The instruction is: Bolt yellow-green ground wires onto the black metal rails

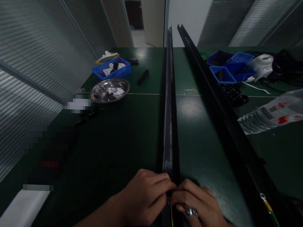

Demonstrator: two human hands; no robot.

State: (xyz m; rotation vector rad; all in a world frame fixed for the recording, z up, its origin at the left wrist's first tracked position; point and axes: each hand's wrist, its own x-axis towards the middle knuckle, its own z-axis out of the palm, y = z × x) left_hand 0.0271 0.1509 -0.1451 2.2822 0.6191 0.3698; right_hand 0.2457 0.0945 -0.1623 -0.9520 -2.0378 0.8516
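A long black metal channel [169, 127] runs away from me down the table, and both hands meet over its near end. My left hand [146, 197] is closed, thumb and fingertips pinched at the channel; what they grip is hidden. Close against it, my right hand [201, 206] is closed too, its fingertips curled at the same spot. A thin yellow wire [172, 218] rises along the channel to these fingertips, where its end is hidden. A shiny silver piece [191, 212] shows at a right finger; I cannot tell whether it is a ring.
A second black channel [223, 119] lies to the right, near a green-yellow wire with a ring terminal [263, 197]. Beyond are blue bins [222, 74], black rings [234, 95] and a plastic bottle [273, 109]. Leftward stand a steel bowl [110, 90] and blue tray [123, 71].
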